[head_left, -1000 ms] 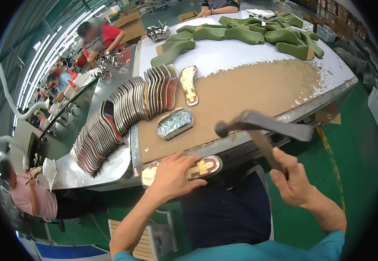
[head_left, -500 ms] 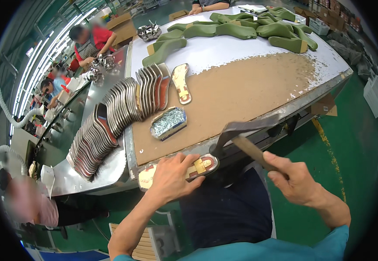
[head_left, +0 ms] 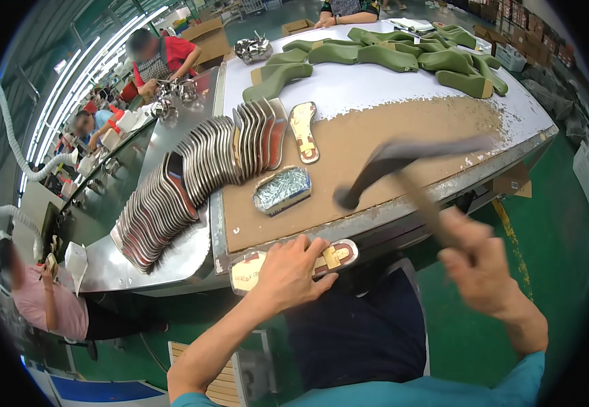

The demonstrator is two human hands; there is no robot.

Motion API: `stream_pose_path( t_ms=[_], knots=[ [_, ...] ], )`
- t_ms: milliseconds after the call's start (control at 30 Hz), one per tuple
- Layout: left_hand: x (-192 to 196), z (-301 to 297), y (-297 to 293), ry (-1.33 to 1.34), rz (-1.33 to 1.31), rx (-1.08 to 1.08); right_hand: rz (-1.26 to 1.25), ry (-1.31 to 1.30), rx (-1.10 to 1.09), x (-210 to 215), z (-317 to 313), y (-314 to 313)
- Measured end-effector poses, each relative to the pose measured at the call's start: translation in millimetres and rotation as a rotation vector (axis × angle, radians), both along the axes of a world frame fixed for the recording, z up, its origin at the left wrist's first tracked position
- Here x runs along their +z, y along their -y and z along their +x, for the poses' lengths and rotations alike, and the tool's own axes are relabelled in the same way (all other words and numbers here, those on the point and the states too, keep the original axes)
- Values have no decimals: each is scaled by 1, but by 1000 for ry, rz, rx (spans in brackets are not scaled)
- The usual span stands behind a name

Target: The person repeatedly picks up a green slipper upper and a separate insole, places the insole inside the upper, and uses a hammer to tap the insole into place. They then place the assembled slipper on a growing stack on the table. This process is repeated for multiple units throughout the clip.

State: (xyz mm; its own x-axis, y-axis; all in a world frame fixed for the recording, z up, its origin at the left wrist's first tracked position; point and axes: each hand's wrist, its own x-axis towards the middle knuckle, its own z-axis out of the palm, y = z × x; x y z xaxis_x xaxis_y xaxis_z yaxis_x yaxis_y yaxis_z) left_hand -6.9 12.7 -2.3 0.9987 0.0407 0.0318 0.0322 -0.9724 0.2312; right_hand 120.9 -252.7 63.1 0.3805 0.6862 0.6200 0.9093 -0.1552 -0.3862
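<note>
Beside the table's front edge, my left hand point(head_left: 288, 275) is wrapped over the middle of a sole-shaped piece, an insole point(head_left: 340, 255). Its cream top and brown heel end with a pale yellow patch show on either side of the hand; what is beneath it is hidden. My right hand point(head_left: 479, 268), smeared by motion, grips the wooden handle of a hammer point(head_left: 382, 165). The hammer's dark curved head is raised above the brown board, apart from the insole. A similar insole point(head_left: 303, 132) lies flat on the table, near a small box of nails point(head_left: 282, 191).
A long curved row of upright sole-shaped pieces point(head_left: 206, 152) runs along the table's left side. Several green shoe lasts point(head_left: 363, 57) lie at the back. Shiny metal parts point(head_left: 252, 49) sit at the far left corner. Other people work to the left and across the table.
My right hand has swung the hammer up, away from the insole, over the table. My left hand keeps its hold on the insole. The whole view has shifted slightly.
</note>
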Motion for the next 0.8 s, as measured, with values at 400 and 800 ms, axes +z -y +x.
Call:
stream_pose_path(
  t_ms=[400, 800],
  knots=[
    [-3, 2, 0, 13, -18, -6, 27, -318, 47, -26, -13, 3],
    [-4, 7, 1, -26, 2, 38, -195, -1158, 31, -41, -26, 5]
  ],
)
